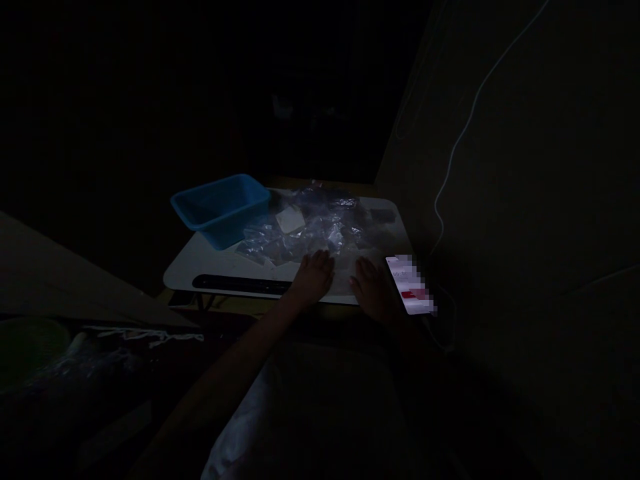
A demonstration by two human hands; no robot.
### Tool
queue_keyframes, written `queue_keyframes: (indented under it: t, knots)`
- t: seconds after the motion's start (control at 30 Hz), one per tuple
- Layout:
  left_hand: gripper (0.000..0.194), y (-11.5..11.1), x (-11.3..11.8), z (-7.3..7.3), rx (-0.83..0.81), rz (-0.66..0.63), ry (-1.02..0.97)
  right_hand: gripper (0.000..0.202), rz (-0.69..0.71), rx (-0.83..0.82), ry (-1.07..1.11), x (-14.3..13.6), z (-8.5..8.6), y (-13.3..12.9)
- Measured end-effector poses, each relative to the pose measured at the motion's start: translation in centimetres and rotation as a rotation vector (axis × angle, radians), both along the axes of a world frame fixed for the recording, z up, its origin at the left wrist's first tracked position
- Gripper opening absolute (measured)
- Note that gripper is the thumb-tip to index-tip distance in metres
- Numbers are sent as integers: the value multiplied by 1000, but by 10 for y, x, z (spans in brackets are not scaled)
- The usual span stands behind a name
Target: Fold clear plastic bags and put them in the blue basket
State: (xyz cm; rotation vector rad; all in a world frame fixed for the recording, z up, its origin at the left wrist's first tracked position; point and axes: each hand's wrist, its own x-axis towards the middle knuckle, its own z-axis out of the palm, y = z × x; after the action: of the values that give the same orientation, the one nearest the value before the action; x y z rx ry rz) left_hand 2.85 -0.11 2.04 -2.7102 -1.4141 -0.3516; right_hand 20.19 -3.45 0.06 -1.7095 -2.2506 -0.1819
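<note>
In dim light, my left hand (315, 275) rests near the front edge of a small white table (185, 270), its fingers stretched out at the edge of a heap of clear plastic bags (320, 233). My right hand (369, 285) lies a short way to the right, fingers apart, over the table's front edge. Neither hand shows anything in its grasp. Among the bags is a pale square piece (291, 219), whose kind I cannot make out.
A blue plastic basin (225, 210) stands at the table's left. To the right of my right hand is a lit phone (407, 287), and a white cable (457, 143) hangs along the wall behind it. A dark slot (240, 285) runs along the table's front.
</note>
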Motion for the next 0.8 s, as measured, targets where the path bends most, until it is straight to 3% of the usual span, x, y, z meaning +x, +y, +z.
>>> queue_keyframes:
  t: [0.17, 0.33, 0.57, 0.7, 0.8]
  knots:
    - [38, 7, -14, 4, 29, 46, -105, 48, -46, 23, 74, 6, -2, -3]
    - [37, 12, -21, 1, -4, 39, -272, 50, -147, 126, 339, 14, -8, -4]
    - [34, 24, -24, -13, -68, 60, -553, 60, -134, 42, 577, 20, -8, -3]
    - [34, 31, -26, -16, -108, 53, -603, 51, -146, 73, 520, 20, 1, 0]
    - [35, 33, -27, -14, -99, -4, -536, 36, -206, -20, 315, 18, 15, 4]
